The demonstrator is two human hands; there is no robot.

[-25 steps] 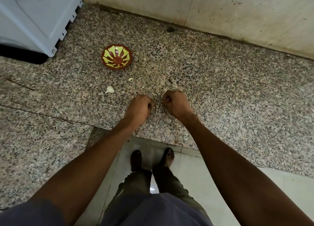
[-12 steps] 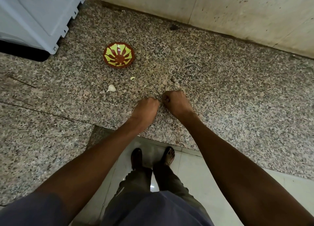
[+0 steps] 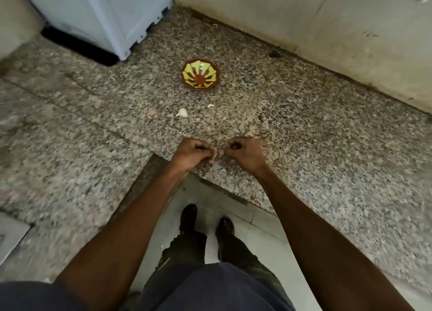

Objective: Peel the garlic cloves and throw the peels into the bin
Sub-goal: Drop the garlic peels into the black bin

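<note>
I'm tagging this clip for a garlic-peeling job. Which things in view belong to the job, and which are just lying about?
Part of the job:
- left hand, fingers curled, pinching something small and pale
- right hand, fingers curled
- whole garlic clove on the granite counter
- small pale piece beside it
- red and green bowl

Just lying about:
- pale blue appliance
- wall

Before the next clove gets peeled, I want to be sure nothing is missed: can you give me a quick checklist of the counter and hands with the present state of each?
1. Left hand pinching something pale at its fingertips: ok, but too small to tell clove from peel.
2. Right hand curled, contents: cannot tell.
3. Whole clove waiting on the counter: ok.
4. Small pale piece off the counter: not ok.
5. Bowl upright, nothing seen inside: ok.
6. Bin in view: not ok.
</note>
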